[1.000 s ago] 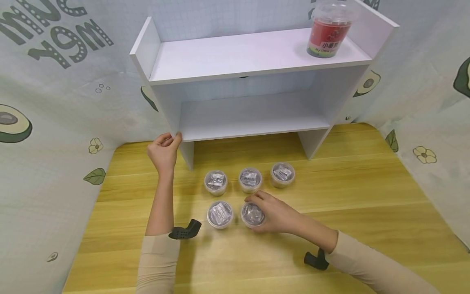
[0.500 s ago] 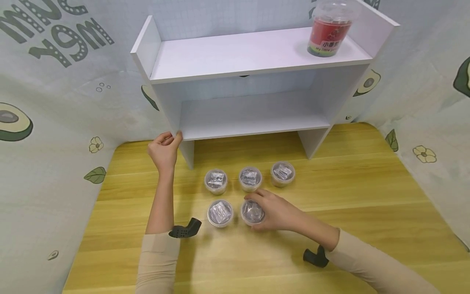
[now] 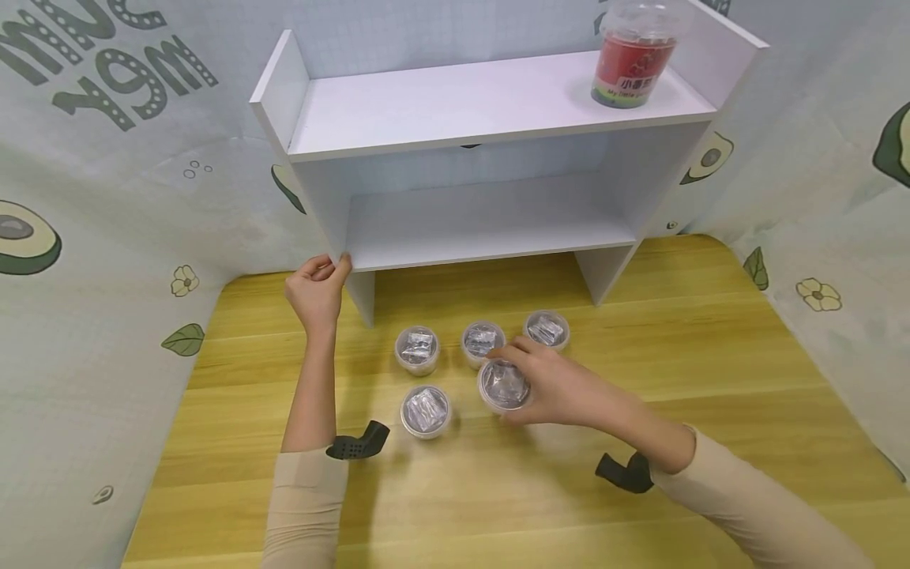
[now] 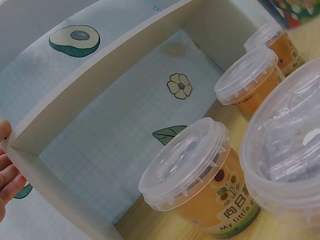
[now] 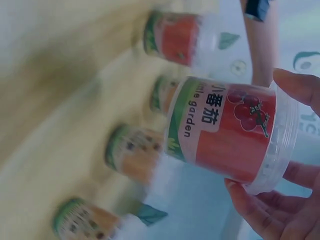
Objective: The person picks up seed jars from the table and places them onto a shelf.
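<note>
While the left hand (image 3: 317,296) pinches the left side of the white shelf (image 3: 441,111), the right hand (image 3: 558,387) holds a red tomato cup (image 5: 225,130) tight, with its thumb and fingers around the clear lid (image 5: 280,140). From where I stand, that cup is up off the wooden table (image 3: 462,506), close to three orange cups (image 4: 215,195) that sit in a row near the shelf. A second red cup (image 3: 426,412) sits on the table to its left, and a third red cup (image 3: 633,67) stands up high, on the right end of the top board.
</note>
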Available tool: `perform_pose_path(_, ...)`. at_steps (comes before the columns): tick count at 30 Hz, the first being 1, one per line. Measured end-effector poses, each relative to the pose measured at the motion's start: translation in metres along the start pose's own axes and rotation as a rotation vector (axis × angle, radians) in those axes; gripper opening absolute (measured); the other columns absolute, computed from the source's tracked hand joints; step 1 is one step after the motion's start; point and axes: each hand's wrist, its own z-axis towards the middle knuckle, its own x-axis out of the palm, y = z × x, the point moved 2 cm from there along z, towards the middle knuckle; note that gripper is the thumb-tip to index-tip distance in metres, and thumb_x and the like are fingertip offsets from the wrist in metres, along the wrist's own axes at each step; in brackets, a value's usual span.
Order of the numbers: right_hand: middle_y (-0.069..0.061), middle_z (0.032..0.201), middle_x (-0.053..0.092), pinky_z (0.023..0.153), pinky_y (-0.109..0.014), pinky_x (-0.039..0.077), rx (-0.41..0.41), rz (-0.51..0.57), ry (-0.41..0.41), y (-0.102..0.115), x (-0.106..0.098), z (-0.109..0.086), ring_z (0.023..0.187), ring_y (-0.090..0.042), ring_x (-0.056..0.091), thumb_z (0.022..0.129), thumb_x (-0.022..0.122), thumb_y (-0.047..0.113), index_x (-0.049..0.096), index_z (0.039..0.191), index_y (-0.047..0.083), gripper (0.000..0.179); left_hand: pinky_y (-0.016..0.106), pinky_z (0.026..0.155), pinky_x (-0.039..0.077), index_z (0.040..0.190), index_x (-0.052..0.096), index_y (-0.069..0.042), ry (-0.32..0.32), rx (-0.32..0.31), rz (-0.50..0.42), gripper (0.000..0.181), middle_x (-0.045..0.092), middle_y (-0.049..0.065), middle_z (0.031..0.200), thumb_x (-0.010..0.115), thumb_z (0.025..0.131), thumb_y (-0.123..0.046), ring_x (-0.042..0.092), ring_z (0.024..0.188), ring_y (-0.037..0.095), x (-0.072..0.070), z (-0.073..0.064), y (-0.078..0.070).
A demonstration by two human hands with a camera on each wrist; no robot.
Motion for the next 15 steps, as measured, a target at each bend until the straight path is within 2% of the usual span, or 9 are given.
perform_pose_path(7,-0.013,0.112,0.055,0.074,-0.036,0.051,-0.063,-0.005,-0.057,0.0,-0.031,0.001,0.099,-0.028,0.054,0.06,0.085,0.024,0.055,0.12,0.005,0.07,0.019,0.064,0.051,0.088,0.072,0.005,0.002,0.001,0.011,0.031,0.069,0.021,0.081,0.077,0.073,-0.021,0.062,0.06,-0.003,0.0,0.0,0.001)
perform_pose_path(15,-0.011,0.11,0.057,0.072,-0.029,0.051,-0.073,-0.011,-0.04,0.003,-0.05,0.001,0.094,-0.022,0.057,0.062,0.084,0.026,0.054,0.121,0.004,0.07,0.019,0.064,0.051,0.09,0.072,0.005,0.004,-0.008,0.019,0.032,0.069,0.023,0.084,0.077,0.073,-0.022,0.062,0.061,-0.004,0.0,0.001,0.002)
